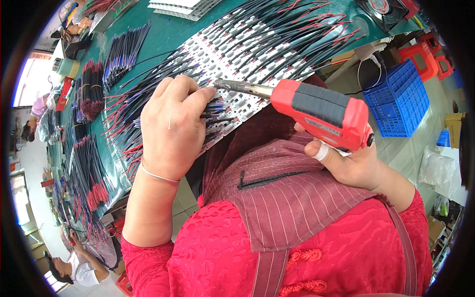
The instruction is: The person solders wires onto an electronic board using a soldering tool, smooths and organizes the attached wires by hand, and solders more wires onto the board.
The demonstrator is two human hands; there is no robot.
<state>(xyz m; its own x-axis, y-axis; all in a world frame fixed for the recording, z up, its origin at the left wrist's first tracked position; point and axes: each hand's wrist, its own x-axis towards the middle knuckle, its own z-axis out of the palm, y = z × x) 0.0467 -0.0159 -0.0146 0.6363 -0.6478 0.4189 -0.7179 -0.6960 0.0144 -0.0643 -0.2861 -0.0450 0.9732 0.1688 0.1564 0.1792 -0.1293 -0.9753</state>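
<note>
My right hand (354,166) grips a red-and-black gun-shaped tool (324,114) with a long metal nozzle. The nozzle points left, and its darkened tip lies beside the thumb and forefinger of my left hand (173,123). That left hand is closed, fingers curled down over black wires (133,116) with red and blue ends; what it pinches is hidden beneath it. Under the nozzle lies a white perforated board (237,54) set with rows of small parts, and many black wires with red tips (297,29) fan out across it. White tape wraps my right thumb.
Bundled wires (91,91) lie on the green tabletop (161,32) at left. More white boards (183,7) are stacked at the back, near a fan (381,12). Blue crates (398,101) and red stools (420,59) stand at right. Another person (81,267) sits at lower left.
</note>
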